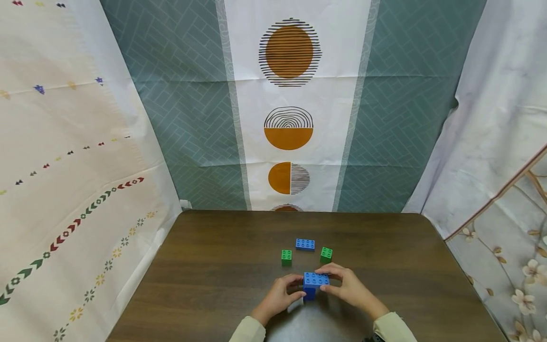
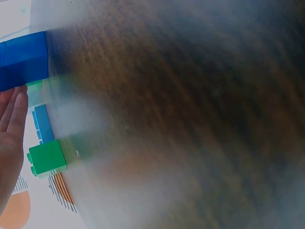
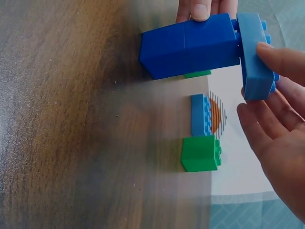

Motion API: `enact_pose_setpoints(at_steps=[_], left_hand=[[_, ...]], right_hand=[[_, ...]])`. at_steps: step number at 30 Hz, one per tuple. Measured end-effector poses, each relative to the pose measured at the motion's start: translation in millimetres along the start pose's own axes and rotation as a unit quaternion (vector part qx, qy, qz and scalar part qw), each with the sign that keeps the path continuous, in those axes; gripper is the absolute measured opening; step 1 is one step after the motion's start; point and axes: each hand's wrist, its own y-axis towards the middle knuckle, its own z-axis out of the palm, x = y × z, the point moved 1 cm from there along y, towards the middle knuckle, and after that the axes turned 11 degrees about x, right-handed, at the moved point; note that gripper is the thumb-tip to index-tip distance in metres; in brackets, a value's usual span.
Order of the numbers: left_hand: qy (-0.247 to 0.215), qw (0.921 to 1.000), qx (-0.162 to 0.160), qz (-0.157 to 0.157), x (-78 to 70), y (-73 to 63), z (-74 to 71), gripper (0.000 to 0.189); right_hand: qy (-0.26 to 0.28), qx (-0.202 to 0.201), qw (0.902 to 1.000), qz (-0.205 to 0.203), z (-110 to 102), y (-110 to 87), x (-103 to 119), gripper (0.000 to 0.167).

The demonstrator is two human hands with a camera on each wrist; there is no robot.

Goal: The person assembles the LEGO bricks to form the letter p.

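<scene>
Two dark blue toy bricks stand stacked upright on the table, pinched between the thumb and fingers of my left hand. Over their top sits a lighter blue eight-stud brick, which my right hand grips at its right part by thumb and fingers. In the right wrist view this lighter brick juts out past the stack's side, and some of the stack's studs show in a narrow gap beneath it. The left wrist view shows only the lower part of the dark blue stack.
Beyond the hands, another lighter blue brick lies studs up. A green brick is to its left and another green brick to its right, near my right fingers. The brown wooden table ends at a hanging patterned cloth.
</scene>
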Motion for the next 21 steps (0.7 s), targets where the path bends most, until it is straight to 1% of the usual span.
enact_pose_setpoints(at_steps=[4, 7, 12, 15, 19, 21], left_hand=[[-0.007, 0.9999, 0.004, 0.009, 9.0, 1.7, 0.0, 0.031], [-0.012, 0.9998, 0.005, 0.018, 10.0, 2.3, -0.5, 0.031], [-0.019, 0.9994, 0.005, 0.029, 9.6, 2.5, 0.6, 0.031], [-0.022, 0.9992, 0.006, 0.033, 10.1, 2.1, 1.7, 0.031], [-0.017, 0.9994, 0.005, 0.029, 11.7, 2.6, 1.1, 0.031], [-0.014, 0.9996, 0.006, 0.026, 12.5, 3.1, 0.1, 0.031]], right_hand=[[-0.004, 0.014, 0.9999, -0.004, 0.5, 0.7, 2.8, 0.036], [-0.013, 0.02, 0.9997, 0.001, 1.2, 1.7, 2.9, 0.034], [-0.005, 0.021, 0.9997, 0.008, 4.1, 3.7, 0.9, 0.034], [0.002, 0.006, 0.9999, 0.011, 7.1, 4.4, 1.3, 0.035], [0.019, -0.03, 0.9991, 0.024, 12.2, 6.2, 1.8, 0.035], [0.018, -0.044, 0.9982, 0.035, 12.8, 7.6, 13.5, 0.032]])
